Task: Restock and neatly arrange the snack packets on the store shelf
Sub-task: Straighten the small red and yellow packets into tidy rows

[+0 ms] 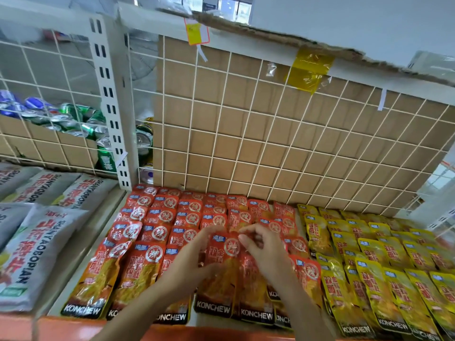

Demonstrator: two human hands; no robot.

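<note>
Orange front lip of the shelf [73, 327] runs along the bottom edge, both forearms reaching in over it. Left hand [189, 257] grips the left side of a red packet [221, 276], thumb low on the face, fingers curled round the edge; somewhat blurred. Right hand [264, 249] has fingers curled at the same packet's top right corner, thumb on the front, pinching it. That packet sits front-centre on the shelf, slightly raised, overlapping the red packets [152, 232], which lie flat in overlapping rows running back to the rear. Just right of them: yellow packets [384, 279], same layout, a few skewed. Left, past a white divider [81, 262]: grey bags [37, 254] lying flat. At the back, a white wire grid [246, 153] with a cardboard sheet [270, 114] behind it, yellow tape [310, 67] and a yellow price tag [197, 30] near its top. Far left behind the grid, beside the slotted upright [108, 102]: drink cans [73, 119] piled in a box.
</note>
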